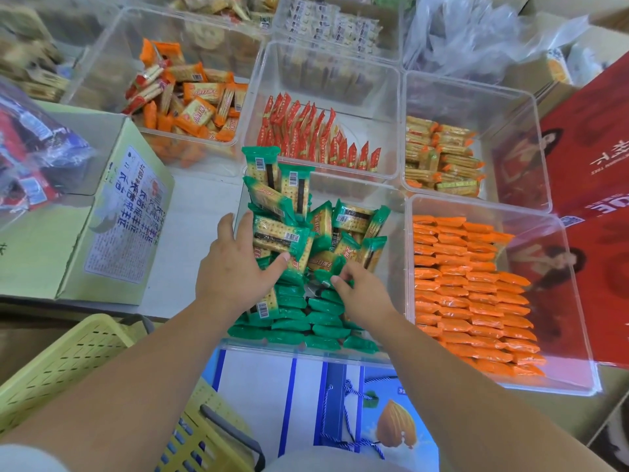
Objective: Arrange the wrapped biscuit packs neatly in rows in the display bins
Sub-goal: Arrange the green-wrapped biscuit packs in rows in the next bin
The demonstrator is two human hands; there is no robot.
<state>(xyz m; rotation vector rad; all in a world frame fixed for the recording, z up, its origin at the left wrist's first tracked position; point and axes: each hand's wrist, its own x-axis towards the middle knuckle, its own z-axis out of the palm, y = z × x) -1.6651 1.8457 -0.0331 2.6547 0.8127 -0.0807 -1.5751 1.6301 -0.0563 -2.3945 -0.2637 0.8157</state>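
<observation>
Within left hand (pixel 235 271) and right hand (pixel 365 296), jumbled green packs (pixel 351 219)

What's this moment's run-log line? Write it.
step: arranging rows | left hand: grips loose green packs | right hand: pinches one green pack | clear bin: near rows neat, far end jumbled

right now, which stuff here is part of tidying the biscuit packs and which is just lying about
In the job: green packs, their clear bin, left hand and right hand holding packs, red packs and orange packs in neighbouring bins.
Lying about: yellow basket, green carton, red box, blue bag.
</observation>
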